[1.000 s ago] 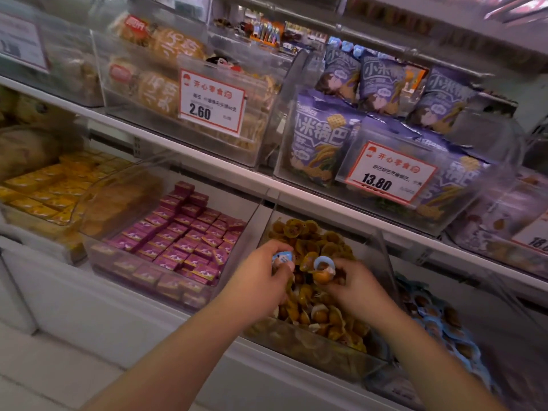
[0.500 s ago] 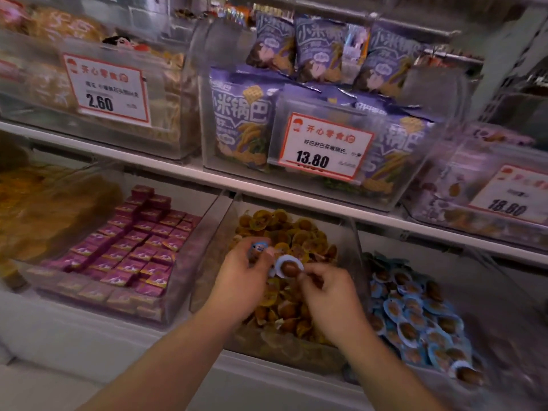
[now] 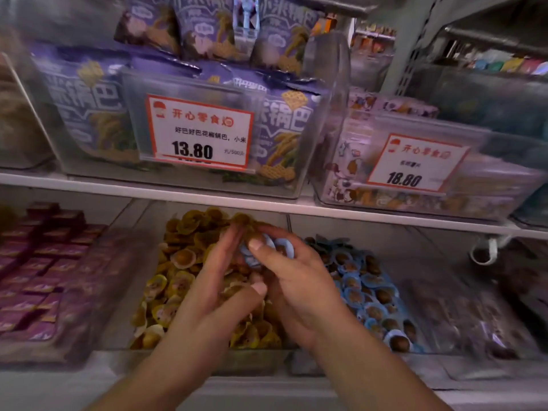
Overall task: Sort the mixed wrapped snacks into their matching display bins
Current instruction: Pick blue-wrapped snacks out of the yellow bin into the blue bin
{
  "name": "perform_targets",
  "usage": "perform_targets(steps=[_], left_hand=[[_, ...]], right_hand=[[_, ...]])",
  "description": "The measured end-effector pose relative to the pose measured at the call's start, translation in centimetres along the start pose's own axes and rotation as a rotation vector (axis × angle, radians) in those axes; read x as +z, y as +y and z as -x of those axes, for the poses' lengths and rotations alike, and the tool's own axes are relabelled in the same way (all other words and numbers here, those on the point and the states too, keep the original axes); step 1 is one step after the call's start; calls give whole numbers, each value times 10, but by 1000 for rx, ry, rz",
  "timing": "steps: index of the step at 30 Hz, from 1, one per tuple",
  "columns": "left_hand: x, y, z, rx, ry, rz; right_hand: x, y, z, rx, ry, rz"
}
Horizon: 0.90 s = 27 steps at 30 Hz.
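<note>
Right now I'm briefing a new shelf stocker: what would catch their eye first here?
Both hands, the left hand and right hand, meet over the yellow-wrapped snack bin, with the right pinching blue-wrapped snacks. Right of it sits the blue-wrapped bin; above, a red-framed 13.80 price tag.

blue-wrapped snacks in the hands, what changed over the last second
The left hand and right hand came together over the yellow snack bin. The blue-wrapped snacks, one pinched in each hand before, are now bunched at the right hand's fingertips; the left's grip is unclear. Both hands stayed over that bin; none has reached the blue snack bin.
</note>
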<state>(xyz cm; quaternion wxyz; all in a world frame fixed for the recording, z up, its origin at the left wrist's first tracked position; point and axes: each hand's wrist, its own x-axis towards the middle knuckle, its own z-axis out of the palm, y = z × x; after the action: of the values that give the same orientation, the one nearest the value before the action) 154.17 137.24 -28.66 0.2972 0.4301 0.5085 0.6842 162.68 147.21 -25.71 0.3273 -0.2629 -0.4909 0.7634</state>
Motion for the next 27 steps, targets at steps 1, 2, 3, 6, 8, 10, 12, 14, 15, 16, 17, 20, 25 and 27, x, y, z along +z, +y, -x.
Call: perform_targets(steps=[1,2,3,6,8,10,12,14,15,16,17,20,25,27], left_hand=[[-2,0,-2,-13,-3,34],[-5,-1,-4,-18,0,-2],[-8,-2,-6,-21,31,-84],[-25,-7,-10,-50,129,-415],[-35,-11,-10,-69,123,-597],[-41,-11,-10,-70,115,-647],[-46,-8,-9,-35,118,-682],[-54,0,-9,92,148,-868],[-59,6,-8,172,173,-989],[-65,10,-8,239,201,-1088],[-73,14,-8,275,232,-1158],[-101,22,-5,106,298,-1213],[-123,10,5,20,198,-1336],[-132,8,8,60,156,-1334]], right_hand=[[-8,-7,-1,-39,13,31],[-19,-15,-4,-85,40,74],[-31,-23,-7,-138,85,148],[-77,-45,-22,-223,259,554],[-113,-50,-34,-158,357,733],[-144,-49,-40,-89,448,842],[-160,-43,-42,-150,540,877],[-155,-39,-39,-269,562,852],[-147,-38,-34,-346,534,842],[-134,-36,-28,-436,483,846],[-119,-34,-21,-529,415,870],[-61,-23,-1,-668,105,1003],[42,38,-39,-349,-546,1401],[67,70,-63,-310,-670,1661]])
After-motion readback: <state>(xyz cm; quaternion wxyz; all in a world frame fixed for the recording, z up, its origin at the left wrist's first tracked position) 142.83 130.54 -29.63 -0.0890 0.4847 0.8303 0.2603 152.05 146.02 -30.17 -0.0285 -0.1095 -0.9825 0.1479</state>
